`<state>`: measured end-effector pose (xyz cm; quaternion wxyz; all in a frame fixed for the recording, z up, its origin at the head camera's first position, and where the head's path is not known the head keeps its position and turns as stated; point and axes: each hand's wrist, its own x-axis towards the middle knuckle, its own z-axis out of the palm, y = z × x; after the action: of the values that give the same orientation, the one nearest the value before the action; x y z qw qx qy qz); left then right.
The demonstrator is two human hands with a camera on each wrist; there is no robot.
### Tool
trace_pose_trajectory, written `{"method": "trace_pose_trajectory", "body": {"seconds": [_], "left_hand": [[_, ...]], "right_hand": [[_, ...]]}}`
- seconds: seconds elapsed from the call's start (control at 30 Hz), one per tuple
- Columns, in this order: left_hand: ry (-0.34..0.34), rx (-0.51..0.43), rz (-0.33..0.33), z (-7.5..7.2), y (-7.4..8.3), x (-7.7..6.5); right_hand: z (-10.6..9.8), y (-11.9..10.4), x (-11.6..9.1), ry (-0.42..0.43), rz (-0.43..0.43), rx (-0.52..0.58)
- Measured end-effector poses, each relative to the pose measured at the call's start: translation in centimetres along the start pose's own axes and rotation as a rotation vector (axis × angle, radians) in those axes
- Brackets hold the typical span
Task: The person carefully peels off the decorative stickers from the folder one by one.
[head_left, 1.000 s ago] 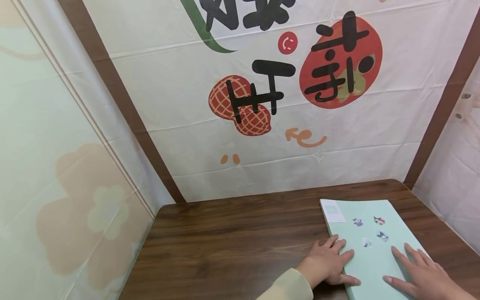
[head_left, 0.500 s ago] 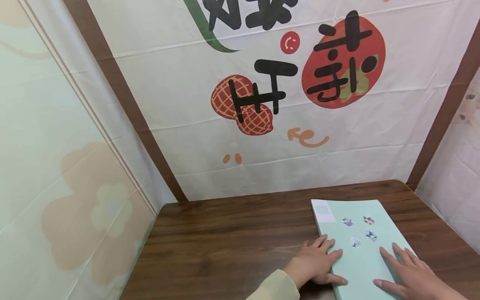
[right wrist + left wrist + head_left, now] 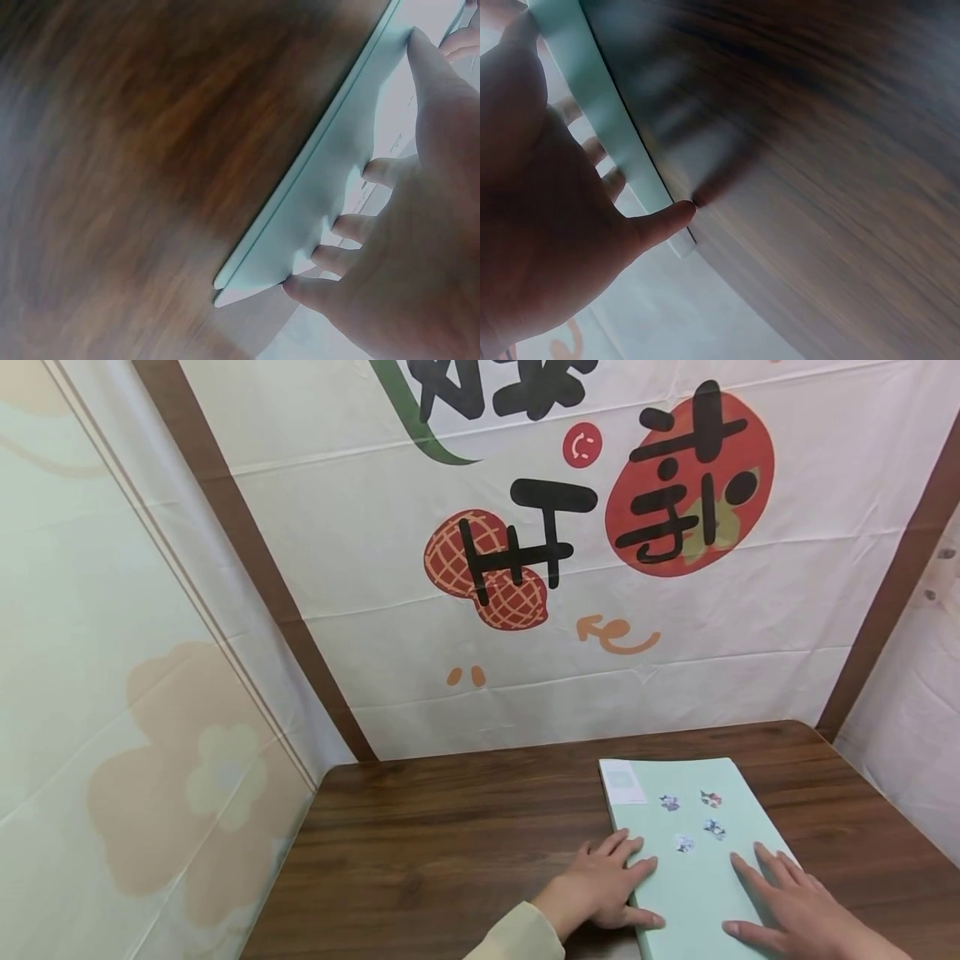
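Observation:
A mint-green folder [image 3: 690, 889] lies flat toward the right of the wooden table, with several small cartoon stickers [image 3: 711, 799] and a white label [image 3: 622, 783] at its far left corner. My left hand [image 3: 603, 883] spreads over its left edge, thumb on the cover. In the left wrist view, one fingertip of that hand reaches past the folder's side [image 3: 607, 97] to the tabletop. My right hand [image 3: 798, 910] rests with spread, straight fingers on the cover's right side. The right wrist view shows the folder's layered edge [image 3: 330, 165] against the wood.
The dark wooden table [image 3: 435, 852] extends left of the folder and has rounded back corners. Behind it hangs a white printed cloth [image 3: 375, 552] with red drawings and black characters. A pale flowered curtain [image 3: 180, 777] borders the left side, and white fabric [image 3: 911, 710] the right.
The folder has slid left across the table, and both hands have moved left along with it, staying on its edges. The head view has turned very slightly left.

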<state>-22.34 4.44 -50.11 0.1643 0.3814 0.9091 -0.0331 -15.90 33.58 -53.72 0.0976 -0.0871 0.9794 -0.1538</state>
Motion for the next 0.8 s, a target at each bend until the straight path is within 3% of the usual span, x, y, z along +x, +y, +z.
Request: {"method": "trace_pose_trajectory", "body": {"seconds": [0.8], "left_hand": [[0.037, -0.069, 0.04, 1.2, -4.0, -4.3]], "right_hand": [[0.6, -4.6, 1.3, -0.039, -0.076, -0.012]]}}
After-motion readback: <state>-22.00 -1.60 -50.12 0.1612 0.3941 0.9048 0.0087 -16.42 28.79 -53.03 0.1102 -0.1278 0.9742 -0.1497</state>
